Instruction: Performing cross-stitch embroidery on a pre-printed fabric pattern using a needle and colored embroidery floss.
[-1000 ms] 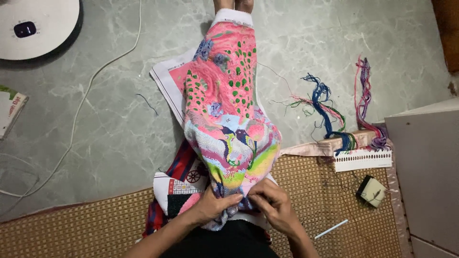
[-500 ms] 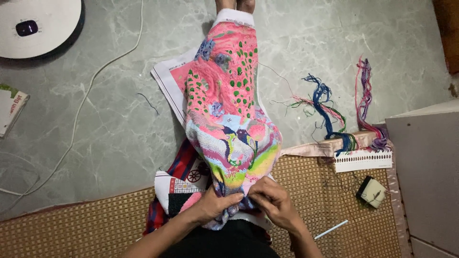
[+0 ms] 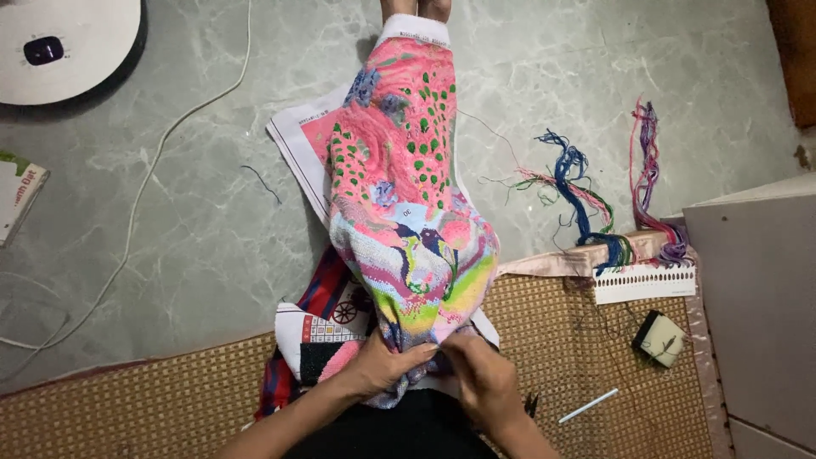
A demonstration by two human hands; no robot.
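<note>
Embroidery cloth [image 3: 408, 212]: a long pink cross-stitch piece with green dots and a bright bird pattern is lying draped over the person's outstretched legs, running from the feet at the top down to the lap.
Left hand [image 3: 384, 364]: it is resting on the near end of the cloth, fingers curled together and pinching the fabric edge.
Right hand [image 3: 484, 378]: it is meeting the left at the same edge, fingertips bunched together on the cloth; whether a needle is between them I cannot tell.
Cloth against fingers: the stitched end is lying under and between both sets of fingertips, the rest stretching away from them.
Pattern sheet [image 3: 293, 140]: white printed paper is peeking out beneath the cloth on the left side.
Thread card [image 3: 643, 282]: a white slotted strip is sitting at the mat's upper edge, right of the hands, with coloured threads [image 3: 586, 195] trailing up over the floor.
Small box [image 3: 660, 338]: a pale squarish packet is lying on the woven mat [image 3: 127, 408], below the card.
Booklet [image 3: 19, 191]: a printed item with some green on its cover is showing at the left border.
</note>
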